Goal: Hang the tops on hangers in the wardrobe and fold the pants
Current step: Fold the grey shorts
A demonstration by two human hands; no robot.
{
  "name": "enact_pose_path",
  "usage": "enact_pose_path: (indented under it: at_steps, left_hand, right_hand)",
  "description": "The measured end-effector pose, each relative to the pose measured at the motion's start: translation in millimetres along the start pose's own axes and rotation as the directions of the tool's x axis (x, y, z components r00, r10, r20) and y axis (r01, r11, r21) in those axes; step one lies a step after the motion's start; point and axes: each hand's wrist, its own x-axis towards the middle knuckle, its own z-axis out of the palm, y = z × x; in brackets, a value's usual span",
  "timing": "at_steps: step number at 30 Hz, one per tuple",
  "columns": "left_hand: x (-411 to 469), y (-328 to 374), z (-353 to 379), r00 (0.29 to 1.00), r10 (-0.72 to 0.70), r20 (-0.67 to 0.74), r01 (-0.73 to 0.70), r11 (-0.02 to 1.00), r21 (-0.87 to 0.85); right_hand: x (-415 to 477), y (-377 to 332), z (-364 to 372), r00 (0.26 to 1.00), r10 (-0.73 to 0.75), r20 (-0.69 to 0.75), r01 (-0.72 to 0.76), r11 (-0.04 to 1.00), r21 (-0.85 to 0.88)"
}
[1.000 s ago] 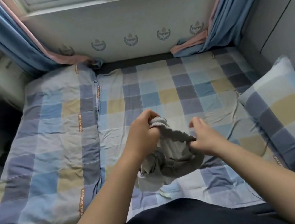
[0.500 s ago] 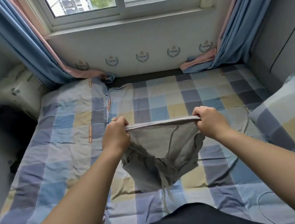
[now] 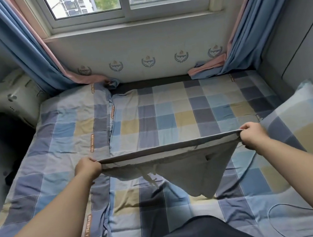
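One pair of grey pants [image 3: 191,166], bunched a second earlier, was stretched wide above the bed [image 3: 172,115]. Each grip, left hand [image 3: 88,168] and right hand [image 3: 252,134], was pinched on a waistband end. Folding judged next.

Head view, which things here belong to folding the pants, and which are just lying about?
Job: grey pants, held stretched by the waistband between left hand and right hand, over the bed.
Lying about: checked pillow, duvet, beige cushion, curtains.
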Motion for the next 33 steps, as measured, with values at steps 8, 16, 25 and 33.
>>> enact_pose_path:
  at_steps: [8,16,25,33]
  left_hand:
    - [4,-10,-4,0.795,-0.343,0.500,0.525,0.801,-0.287]
    - [-14,-6,11,0.746,-0.216,0.630,0.613,0.593,-0.522]
    - [-26,1,27,0.812,-0.108,0.573,0.493,0.651,-0.577]
    - [-28,8,43,0.984,0.179,-0.009,-0.179,0.975,-0.129]
  right_hand:
    - [-4,-5,-6,0.876,0.380,0.297,-0.480,0.752,0.452]
    - [-12,-8,-9,0.756,0.275,0.594,-0.632,0.542,0.553]
    - [-10,-2,-6,0.790,-0.019,0.613,-0.524,0.497,0.692]
    - [0,-3,7,0.981,-0.138,0.136,0.096,0.957,0.273]
